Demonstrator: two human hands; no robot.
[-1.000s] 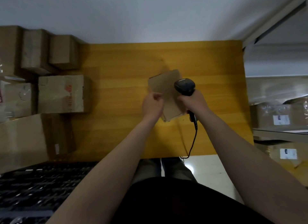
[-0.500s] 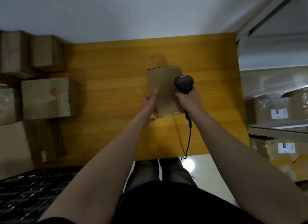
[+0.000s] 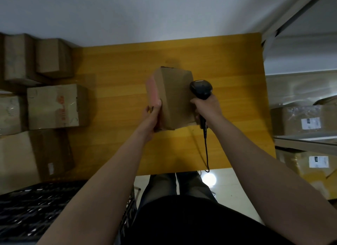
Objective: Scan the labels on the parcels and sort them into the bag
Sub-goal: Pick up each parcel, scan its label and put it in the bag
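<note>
The parcel (image 3: 175, 97) is now turned and tipped up since a moment ago, so a pink side shows on its left. The left hand (image 3: 152, 117) has slid along that side. It holds the parcel there, thumb on the edge and fingers against the pink side. The parcel is in the middle of the yellow table (image 3: 118, 71), between both hands. I cannot tell if its bottom touches the table.

The right hand (image 3: 206, 106) is wrapped tight around the handle of the black scanner (image 3: 200, 88). The scanner's head is just beside the parcel's right side. Its cable (image 3: 206, 148) hangs down over the table's near edge.

More brown boxes (image 3: 54, 106) sit at the left. A black crate (image 3: 36, 208) is at the bottom left. Boxes with white labels (image 3: 310, 123) are on a shelf at the right.
</note>
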